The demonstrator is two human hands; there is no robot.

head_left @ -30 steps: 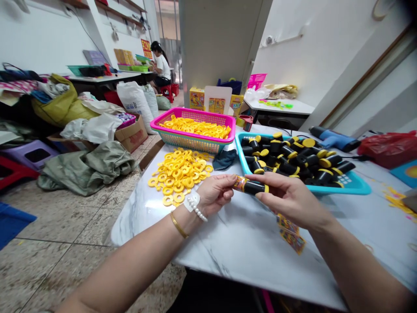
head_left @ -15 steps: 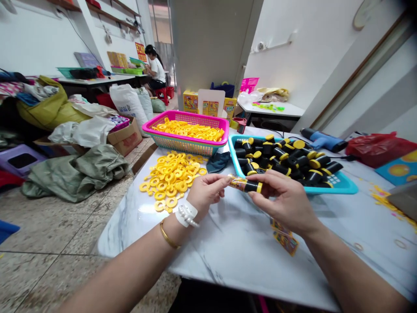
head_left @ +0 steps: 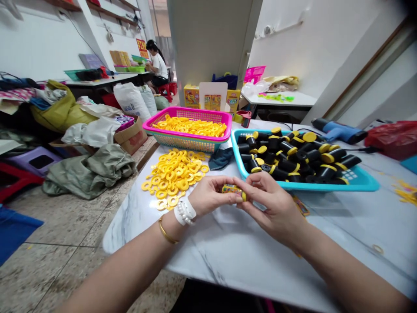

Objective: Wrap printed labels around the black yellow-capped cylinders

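Both hands hold one small black cylinder (head_left: pixel 233 189) with a yellow end and a colourful printed label around it. My left hand (head_left: pixel 211 193) closes on its left part, thumb along the near side. The fingers of my right hand (head_left: pixel 272 204) pinch its right end, by the yellow rim. Beyond my right hand stands a blue basket (head_left: pixel 355 181) heaped with black cylinders (head_left: pixel 286 165) with yellow ends. A printed label sheet (head_left: pixel 301 206) lies on the table, partly hidden behind my right hand. To the left of my hands is a pile of yellow rings (head_left: pixel 174 174).
A pink basket (head_left: pixel 148 126), nested in a green one, holds more yellow pieces. Between the baskets lies a dark cloth (head_left: pixel 220 159). A blue heat gun (head_left: pixel 340 130) and a red plastic bag (head_left: pixel 392 138) are at the right. Another person (head_left: pixel 158 65) sits far back.
My hands have drawn together around the cylinder, and the label now wraps it where more black showed before. My right hand has moved left. The view has shifted slightly.
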